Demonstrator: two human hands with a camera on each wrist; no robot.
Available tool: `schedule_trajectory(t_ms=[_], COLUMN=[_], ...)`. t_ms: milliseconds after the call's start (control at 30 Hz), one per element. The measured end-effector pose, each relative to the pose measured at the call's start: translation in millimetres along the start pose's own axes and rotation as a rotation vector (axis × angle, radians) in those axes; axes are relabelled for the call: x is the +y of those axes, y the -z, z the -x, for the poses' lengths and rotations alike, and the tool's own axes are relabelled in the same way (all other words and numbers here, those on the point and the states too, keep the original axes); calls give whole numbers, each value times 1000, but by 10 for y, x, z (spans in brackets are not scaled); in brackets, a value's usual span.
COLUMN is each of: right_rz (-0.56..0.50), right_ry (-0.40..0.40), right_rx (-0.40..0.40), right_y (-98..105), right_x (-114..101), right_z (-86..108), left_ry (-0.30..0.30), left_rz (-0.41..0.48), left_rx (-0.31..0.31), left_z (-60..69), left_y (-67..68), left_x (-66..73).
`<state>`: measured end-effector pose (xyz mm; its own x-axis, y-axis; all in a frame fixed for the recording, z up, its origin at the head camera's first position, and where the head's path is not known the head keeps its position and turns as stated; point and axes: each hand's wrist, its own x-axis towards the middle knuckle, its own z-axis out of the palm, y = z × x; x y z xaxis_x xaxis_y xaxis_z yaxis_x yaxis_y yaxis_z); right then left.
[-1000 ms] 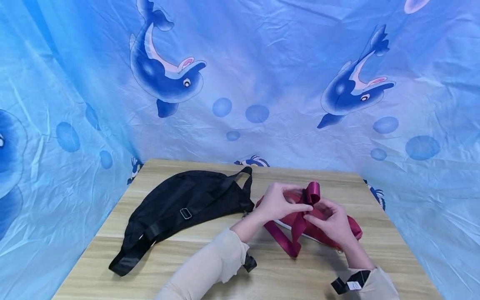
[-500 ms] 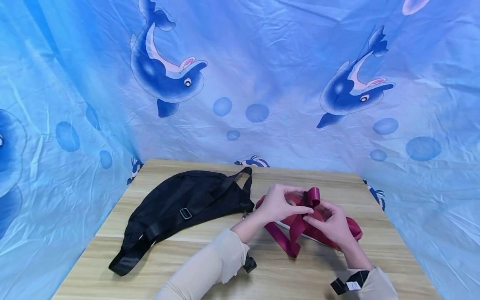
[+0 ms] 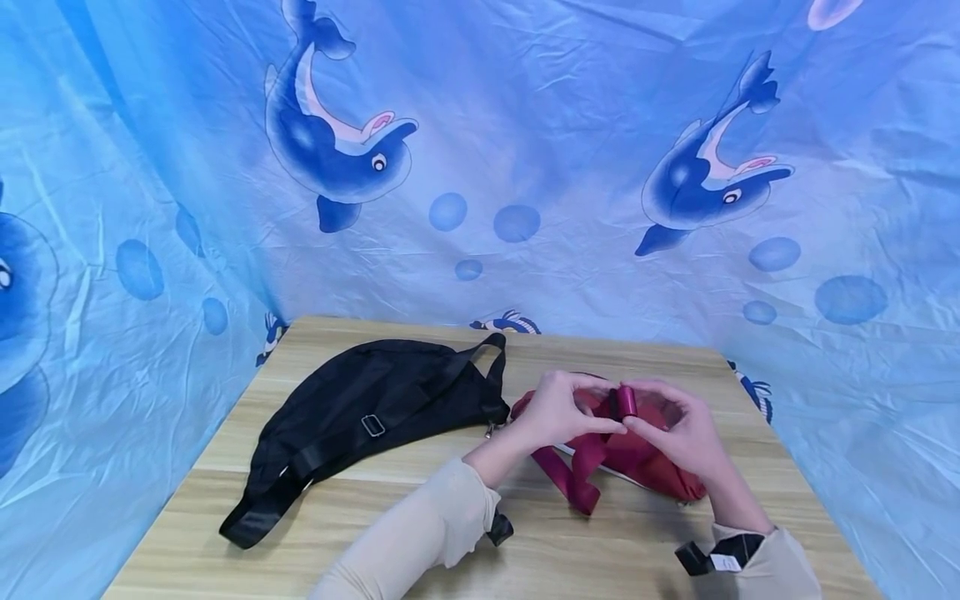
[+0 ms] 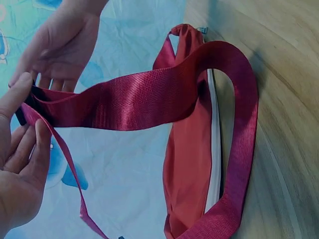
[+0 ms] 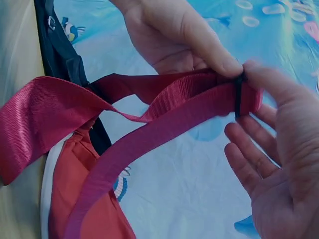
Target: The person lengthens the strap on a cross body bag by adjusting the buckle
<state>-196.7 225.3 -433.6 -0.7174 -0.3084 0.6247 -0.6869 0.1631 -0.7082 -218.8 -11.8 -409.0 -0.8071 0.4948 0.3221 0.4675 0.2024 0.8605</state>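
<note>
A red waist bag (image 3: 652, 462) with a white zip edge lies at the right of the table. Its wine-red strap (image 4: 134, 99) is raised above it and runs through a black slider buckle (image 5: 239, 94). My left hand (image 3: 557, 412) pinches the strap beside the buckle, thumb towards me. From the other side my right hand (image 3: 686, 429) pinches the short strap loop (image 3: 627, 402) that stands out of the buckle. In the right wrist view the right hand's other fingers are spread off the strap.
To the left lies a black waist bag (image 3: 352, 417) with its own strap and metal buckle (image 3: 372, 426); its right end nearly meets the red bag. A blue dolphin-print curtain (image 3: 480, 167) closes off the back and sides of the wooden table (image 3: 420, 533).
My right hand has shifted up and right onto the strap loop, which now looks lower and narrower. The red bag's right end has drawn in a little. My left hand stays almost in place.
</note>
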Motion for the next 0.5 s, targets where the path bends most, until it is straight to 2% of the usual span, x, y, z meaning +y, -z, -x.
schedule_trajectory(t_ms=[67,133,267,367,433,500], right_rz=[35,5,-195,-339,-396,-446], right_ry=[-13,-14,47,101,123,126], right_rx=[0,8,53,132,185,183], right_y=[-12,-23,-50,-78,-98,-118], right_x=[-35,-51,-53,-67,-87,-99], right_z=[-43,-62,-67,-81,-95,-103], left_ry=[-6,-16,-20,-7,-5,-4], left_rz=[-7,-20,-32,-37,-38,-40], left_rx=[-2,-5,-8,2,6,9], left_z=[3,5,2,-5,-10,-13], left_y=[0,5,5,-5,-10,-16], left_x=[2,-2,-38,-84,-112,-133])
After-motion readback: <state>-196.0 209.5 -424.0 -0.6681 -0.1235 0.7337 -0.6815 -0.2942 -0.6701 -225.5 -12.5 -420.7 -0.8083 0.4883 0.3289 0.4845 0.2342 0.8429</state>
